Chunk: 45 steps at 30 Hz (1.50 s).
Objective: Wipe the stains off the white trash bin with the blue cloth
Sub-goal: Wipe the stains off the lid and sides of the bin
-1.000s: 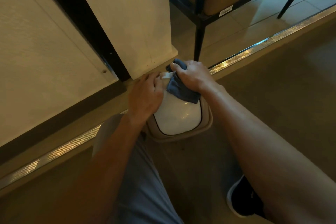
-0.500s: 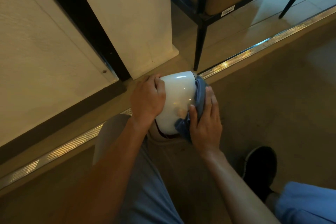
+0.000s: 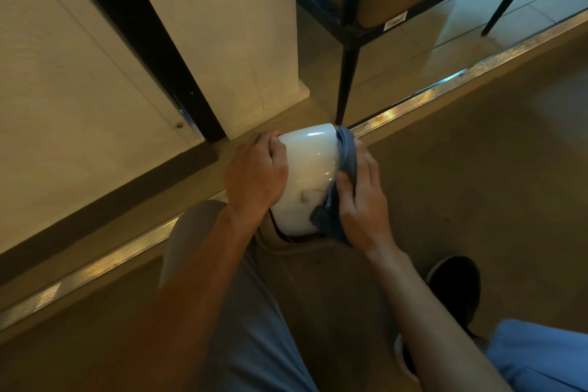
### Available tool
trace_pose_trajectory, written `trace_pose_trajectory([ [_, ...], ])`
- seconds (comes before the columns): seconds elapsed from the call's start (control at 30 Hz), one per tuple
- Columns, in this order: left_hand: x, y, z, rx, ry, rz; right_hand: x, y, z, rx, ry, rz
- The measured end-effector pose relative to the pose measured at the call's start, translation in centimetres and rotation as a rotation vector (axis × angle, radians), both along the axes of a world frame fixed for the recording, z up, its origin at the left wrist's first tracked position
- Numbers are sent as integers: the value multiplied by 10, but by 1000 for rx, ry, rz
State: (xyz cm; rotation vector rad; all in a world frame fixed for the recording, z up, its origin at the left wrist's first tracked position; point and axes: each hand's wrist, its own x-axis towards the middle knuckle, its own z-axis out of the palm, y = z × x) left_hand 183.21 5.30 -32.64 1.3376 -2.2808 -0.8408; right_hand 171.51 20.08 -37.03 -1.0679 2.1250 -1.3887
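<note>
Counting the task's things gives one white trash bin [image 3: 307, 175] and one blue cloth [image 3: 345, 188], with two bare hands on them. The bin sits low on the floor [image 3: 461, 175], close to the foot of a pale wall panel [image 3: 222, 25] and just beside a ribbed metal threshold strip [image 3: 429, 97] that runs diagonally across the view. Its glossy white top is tilted up from a tan base, and a small tan mark shows on the white surface near the cloth.

The left hand [image 3: 254, 177] lies palm-down on the bin's left side, its fingers [image 3: 278, 149] close together and curled over the upper edge, bracing it. The right hand [image 3: 362, 197] presses the cloth flat against the bin's right side; its fingers point away from the body, slightly spread, with the thumb lying on the cloth near the white surface. The cloth runs in a band along that side, bunching into a fold at its lower end.

Both forearms reach forward from the bottom of the view. One grey trouser leg [image 3: 248, 312] lies under the left forearm, one dark shoe [image 3: 458, 283] rests on the floor at the right, and one black furniture leg [image 3: 346, 79] stands behind the bin.
</note>
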Motion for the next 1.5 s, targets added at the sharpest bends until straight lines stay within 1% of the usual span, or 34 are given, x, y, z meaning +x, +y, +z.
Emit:
trace_pose_trajectory([
  [0.1, -4, 4, -2, -12, 12, 35, -26, -8, 12, 25, 5, 101],
  [0.17, -6, 6, -5, -18, 14, 60, -30, 1, 12, 40, -33, 142],
  [0.23, -8, 6, -7, -22, 22, 83, -22, 18, 4, 51, -56, 134],
  [0.33, -8, 5, -9, -30, 19, 102, -2, 39, -12, 91, -56, 36],
  [0.4, -7, 5, -10, -35, 14, 95, 6, 42, -16, 101, -41, -7],
  [0.53, -5, 7, -9, -47, 5, 72, -3, 35, -9, 73, 3, -25],
  [0.73, -4, 8, -4, -54, -19, 51, -16, 9, 7, 14, 73, 25],
  [0.87, -4, 10, -1, -55, -34, 34, -27, -8, 18, 28, 143, 88],
  [1.0, -5, 10, -1, -41, -42, 34, -24, -32, 29, 34, 261, 14],
  [1.07, -7, 11, 0, -51, -42, 39, -18, -37, 30, 8, 282, -47],
  [1.23, -9, 11, -1, -88, -55, 64, 15, -24, 17, 21, 372, -148],
  [1.4, -8, 13, -2, -63, -44, 47, 23, 6, -1, 46, 370, -119],
  [1.5, -7, 11, -2, -58, -46, 57, 28, 21, -6, 3, 278, -141],
])
